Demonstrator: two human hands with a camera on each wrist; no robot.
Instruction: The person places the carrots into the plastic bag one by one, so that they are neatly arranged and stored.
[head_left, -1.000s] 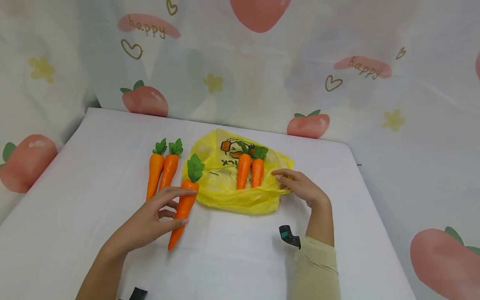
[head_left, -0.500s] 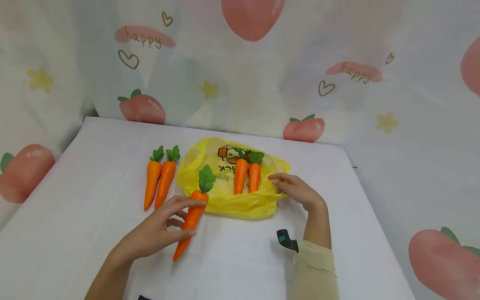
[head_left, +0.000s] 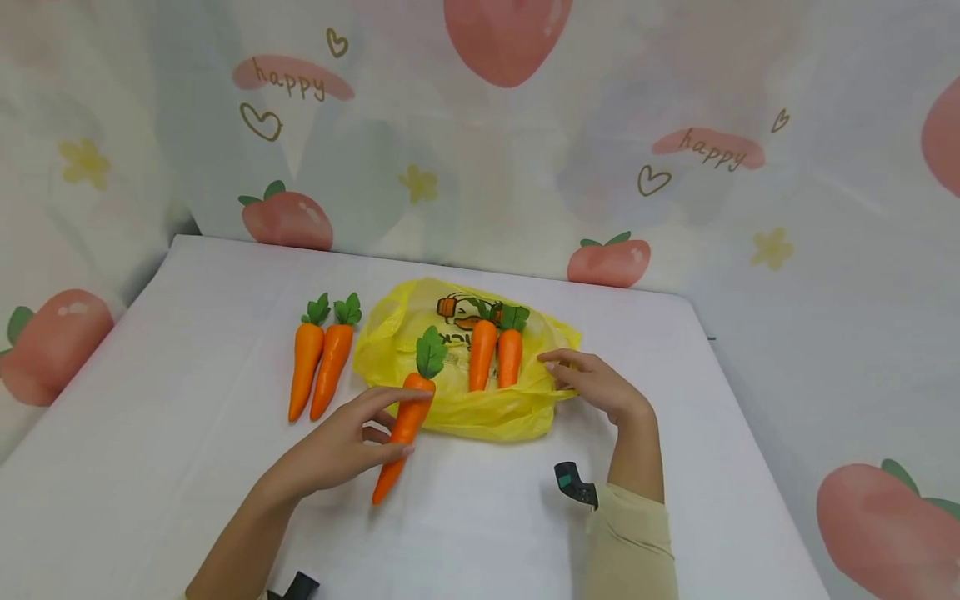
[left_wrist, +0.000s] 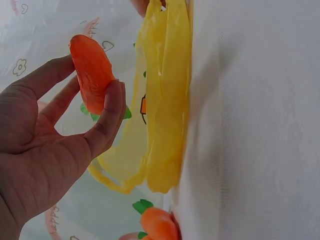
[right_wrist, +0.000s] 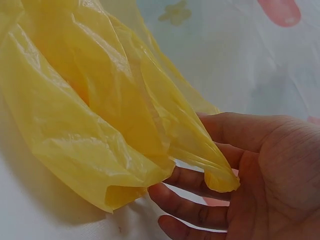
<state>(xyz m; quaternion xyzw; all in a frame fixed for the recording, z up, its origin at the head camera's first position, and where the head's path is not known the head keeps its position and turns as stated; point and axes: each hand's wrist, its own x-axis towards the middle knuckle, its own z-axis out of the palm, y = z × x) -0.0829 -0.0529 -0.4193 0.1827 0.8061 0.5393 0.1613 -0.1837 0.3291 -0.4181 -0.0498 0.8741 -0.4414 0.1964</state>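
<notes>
My left hand [head_left: 333, 450] pinches an orange carrot [head_left: 412, 408] with a green leafy top between thumb and fingers. The carrot tilts over the front left edge of a yellow plastic bag [head_left: 487, 417], leaves toward the bag. In the left wrist view the carrot [left_wrist: 92, 75] shows its blunt pointed end, raised above the table. My right hand [head_left: 600, 387] holds the bag's right edge; in the right wrist view a gathered corner of the bag [right_wrist: 100, 135] lies between thumb and fingers. Two carrots [head_left: 482, 354] lie in the bag's mouth, their lower ends hidden behind its front fold.
Two more carrots [head_left: 305, 371] lie side by side on the white tabletop [head_left: 480, 517], left of the bag. A patterned cloth backdrop [head_left: 510, 167] rises behind the table. Black wrist camera mounts [head_left: 576, 483] sit at both forearms.
My left hand has carried the carrot rightward, from beside the two left carrots to over the bag's front edge. The right hand keeps its hold on the bag. The head view has tilted slightly.
</notes>
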